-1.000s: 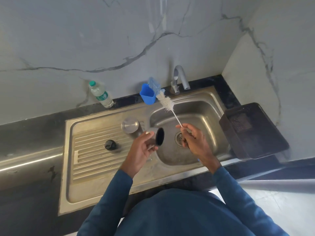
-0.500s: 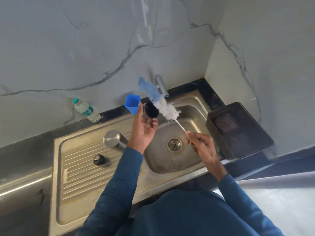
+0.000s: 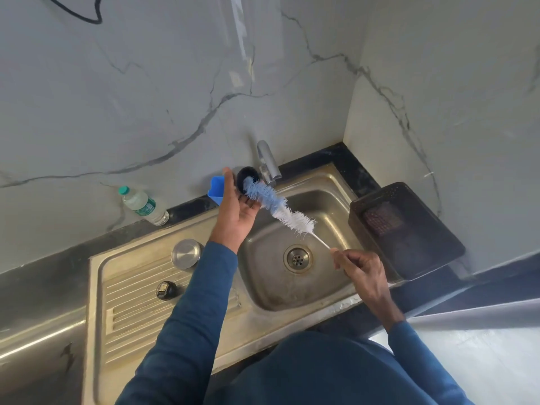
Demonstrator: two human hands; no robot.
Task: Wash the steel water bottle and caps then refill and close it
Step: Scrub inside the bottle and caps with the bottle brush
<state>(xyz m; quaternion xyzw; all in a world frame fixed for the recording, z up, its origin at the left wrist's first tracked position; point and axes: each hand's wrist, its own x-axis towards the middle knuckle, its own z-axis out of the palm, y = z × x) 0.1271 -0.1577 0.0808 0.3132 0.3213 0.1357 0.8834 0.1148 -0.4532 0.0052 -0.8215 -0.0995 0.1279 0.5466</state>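
Steel bottle (image 3: 247,179) sits gripped in the left hand (image 3: 237,211), raised over the sink's (image 3: 336,182) back rim just left of the tap (image 3: 268,162), dark mouth facing the brush (image 3: 277,207). Its blue tip enters that mouth; the right hand (image 3: 361,268) pinches the wire handle above the open basin. Both caps (image 3: 186,254) rest on the drainboard.

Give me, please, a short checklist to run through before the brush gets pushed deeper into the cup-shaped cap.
1. Left hand grips the cap: ok.
2. Right hand pinches the bottle brush handle: ok.
3. Brush tip inside the cap's mouth: ok.
4. Work held above the sink: ok.
5. Tap running: cannot tell.
6. Steel bottle and small black cap parked on the drainboard: ok.
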